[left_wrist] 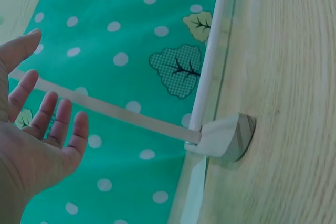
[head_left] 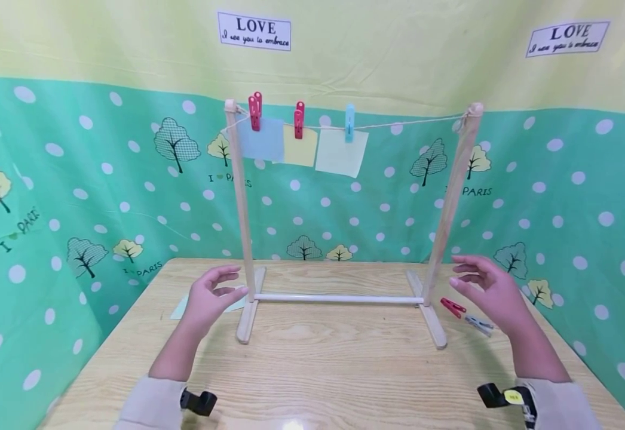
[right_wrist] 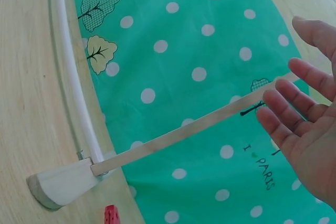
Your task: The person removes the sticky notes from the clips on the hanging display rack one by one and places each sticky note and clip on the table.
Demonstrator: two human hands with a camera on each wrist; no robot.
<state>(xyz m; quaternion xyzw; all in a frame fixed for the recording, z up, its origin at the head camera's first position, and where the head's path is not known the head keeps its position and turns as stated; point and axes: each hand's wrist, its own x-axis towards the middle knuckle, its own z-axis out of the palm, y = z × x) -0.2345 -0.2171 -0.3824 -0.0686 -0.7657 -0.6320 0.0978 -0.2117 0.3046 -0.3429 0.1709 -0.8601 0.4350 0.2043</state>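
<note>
My left hand [head_left: 211,300] hovers by the left post of a wooden stand, its fingers loosely bent and holding nothing. Beyond it, pale paper [head_left: 182,307] lies on the table, partly hidden by the hand. Outside the right post, my right hand [head_left: 491,291] is raised with relaxed fingers, also holding nothing. Close to it lie a red clothespin [head_left: 453,307] and a grey-blue clothespin [head_left: 479,325]. From the string [head_left: 414,123] hang a blue sheet [head_left: 263,140], a yellow sheet [head_left: 300,149] and a whitish sheet [head_left: 342,153]. Red clothespins [head_left: 299,121] clip the first two; a light blue clothespin [head_left: 349,124] clips the third.
The stand has a left post [head_left: 241,209], a right post [head_left: 452,206] and a white crossbar [head_left: 339,298] low between wooden feet. It stands on a light wood table [head_left: 334,370]. A green dotted curtain [head_left: 323,221] hangs behind and at both sides.
</note>
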